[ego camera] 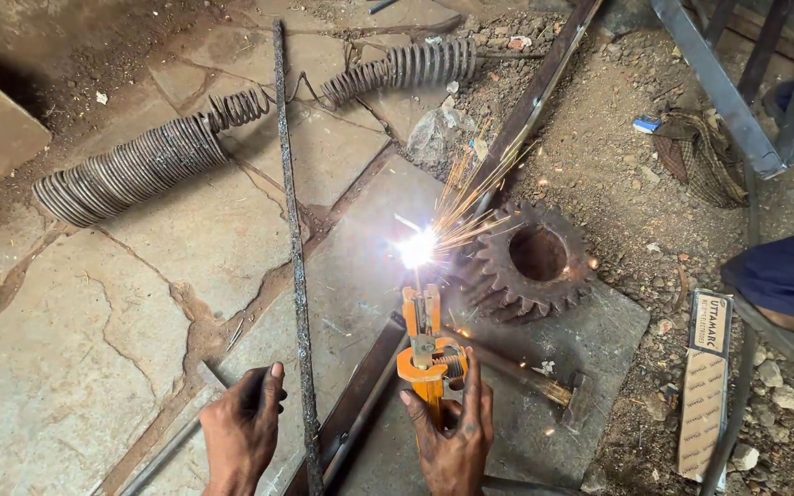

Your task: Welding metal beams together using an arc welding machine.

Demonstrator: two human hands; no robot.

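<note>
Right hand [453, 432], orange electrode holder [426, 354] pointing away, upright axis

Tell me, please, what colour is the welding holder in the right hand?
Orange, seen in the head view: the welding holder gripped by the right hand.

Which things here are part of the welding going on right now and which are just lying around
In use: orange electrode holder in the right hand; angle iron under the arc; flat bar under the left hand.

Lying about: big gear, hammer, coiled springs, long rod, flat box, checked cloth.
</note>
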